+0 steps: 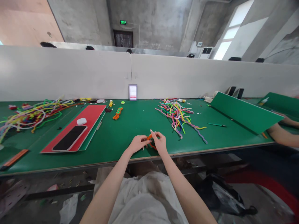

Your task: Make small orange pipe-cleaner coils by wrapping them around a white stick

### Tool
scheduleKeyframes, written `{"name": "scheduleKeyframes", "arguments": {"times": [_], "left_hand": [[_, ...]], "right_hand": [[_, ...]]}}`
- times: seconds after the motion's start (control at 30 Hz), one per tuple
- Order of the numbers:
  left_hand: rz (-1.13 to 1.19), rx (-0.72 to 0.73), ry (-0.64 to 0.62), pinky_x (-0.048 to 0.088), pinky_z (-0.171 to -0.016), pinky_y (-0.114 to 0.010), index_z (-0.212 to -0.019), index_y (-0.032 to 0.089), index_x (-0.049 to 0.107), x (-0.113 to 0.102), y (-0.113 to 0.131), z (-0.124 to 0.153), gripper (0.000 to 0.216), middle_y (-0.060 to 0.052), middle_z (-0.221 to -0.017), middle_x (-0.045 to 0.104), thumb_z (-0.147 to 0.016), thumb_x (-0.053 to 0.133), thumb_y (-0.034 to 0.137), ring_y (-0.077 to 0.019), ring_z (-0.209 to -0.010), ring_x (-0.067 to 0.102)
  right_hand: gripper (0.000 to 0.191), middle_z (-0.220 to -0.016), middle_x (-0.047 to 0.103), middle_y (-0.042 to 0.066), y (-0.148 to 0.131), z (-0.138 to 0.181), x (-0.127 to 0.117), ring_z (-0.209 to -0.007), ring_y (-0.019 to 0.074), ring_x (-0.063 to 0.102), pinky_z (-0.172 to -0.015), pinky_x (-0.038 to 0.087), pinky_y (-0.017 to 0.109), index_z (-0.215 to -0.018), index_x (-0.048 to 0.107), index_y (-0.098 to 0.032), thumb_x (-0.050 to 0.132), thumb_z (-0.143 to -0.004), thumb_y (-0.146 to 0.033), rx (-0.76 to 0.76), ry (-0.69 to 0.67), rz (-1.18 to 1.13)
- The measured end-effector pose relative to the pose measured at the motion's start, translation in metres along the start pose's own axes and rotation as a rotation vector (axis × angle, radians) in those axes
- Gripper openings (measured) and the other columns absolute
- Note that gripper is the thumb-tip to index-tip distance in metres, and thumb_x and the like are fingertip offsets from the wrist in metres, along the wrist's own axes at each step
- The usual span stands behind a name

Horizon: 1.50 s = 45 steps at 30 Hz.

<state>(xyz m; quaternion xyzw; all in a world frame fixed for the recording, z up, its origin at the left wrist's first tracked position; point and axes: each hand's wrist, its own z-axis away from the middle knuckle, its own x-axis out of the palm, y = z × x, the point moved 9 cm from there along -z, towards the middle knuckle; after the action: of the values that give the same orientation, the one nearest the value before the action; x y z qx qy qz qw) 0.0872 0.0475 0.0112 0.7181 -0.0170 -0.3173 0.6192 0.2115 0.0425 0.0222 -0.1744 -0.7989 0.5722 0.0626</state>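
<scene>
Close to the table's front edge, my left hand (138,143) and my right hand (161,143) meet around an orange pipe cleaner (149,137). Fingers of both hands are pinched on it, and part of it loops below my right hand. Something dark shows beneath the fingers, too small to make out. Farther forward and to the left lie twisted orange and green pipe-cleaner pieces (118,113). Ahead to the right spreads a loose pile of coloured pipe cleaners (177,115).
Red and green boards (93,112) carry a phone (69,137) and a white case (81,121). More pipe cleaners (39,115) lie far left. A lit screen (133,92) leans on the partition (93,74). At right are a tilted green board (245,113) and another person's arm (282,135).
</scene>
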Motion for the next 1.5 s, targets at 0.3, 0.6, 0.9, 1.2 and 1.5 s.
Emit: {"name": "scheduleKeyframes", "arguments": {"times": [0.3,0.6,0.9,1.2,1.5], "left_hand": [[-0.012,0.004,-0.018,0.033,-0.042,-0.018,-0.064,0.014,0.055,0.001,0.003,0.001,0.034,0.002,-0.051,0.055,-0.074,0.051,0.046,-0.0066,-0.039,0.044],[-0.021,0.014,-0.016,0.032,-0.042,-0.017,-0.067,0.015,0.056,0.0,0.001,0.0,0.036,0.004,-0.048,0.051,-0.078,0.045,0.047,-0.0061,-0.038,0.042],[0.005,0.002,0.002,0.034,-0.041,-0.017,-0.075,0.015,0.057,-0.001,-0.003,-0.001,0.036,0.004,-0.051,0.051,-0.078,0.044,0.048,-0.0062,-0.037,0.043],[-0.005,-0.009,0.011,0.034,-0.041,-0.017,-0.071,0.014,0.056,-0.002,-0.002,-0.001,0.035,0.003,-0.052,0.052,-0.076,0.048,0.048,-0.0062,-0.039,0.044],[-0.034,-0.014,0.025,0.029,-0.042,-0.018,-0.065,0.014,0.056,-0.004,0.003,0.0,0.034,0.004,-0.047,0.051,-0.071,0.054,0.048,-0.006,-0.039,0.04]], "right_hand": [[0.039,-0.049,0.045,-0.003,0.002,0.0,-0.003,-0.05,0.0103,0.039,-0.055,0.035,0.024,-0.048,0.044,-0.018,0.056,-0.072,-0.046,0.009,0.045,0.015],[0.039,-0.051,0.051,-0.001,-0.002,0.002,0.0,-0.05,0.0105,0.042,-0.051,0.037,0.023,-0.052,0.052,-0.016,0.055,-0.072,-0.049,0.031,0.031,-0.038],[0.047,-0.087,0.066,0.01,0.007,0.003,0.015,-0.059,0.0144,0.054,-0.04,0.04,0.021,-0.086,0.067,-0.014,0.044,-0.077,-0.054,0.121,-0.148,-0.234],[0.042,-0.075,0.067,0.007,0.005,0.002,0.008,-0.05,0.0125,0.051,-0.042,0.039,0.023,-0.078,0.067,-0.013,0.048,-0.076,-0.051,0.094,-0.088,-0.152],[0.04,-0.064,0.065,0.006,0.008,0.001,0.003,-0.057,0.0158,0.055,-0.052,0.041,0.025,-0.068,0.067,-0.013,0.05,-0.075,-0.049,0.032,-0.015,-0.077]]}}
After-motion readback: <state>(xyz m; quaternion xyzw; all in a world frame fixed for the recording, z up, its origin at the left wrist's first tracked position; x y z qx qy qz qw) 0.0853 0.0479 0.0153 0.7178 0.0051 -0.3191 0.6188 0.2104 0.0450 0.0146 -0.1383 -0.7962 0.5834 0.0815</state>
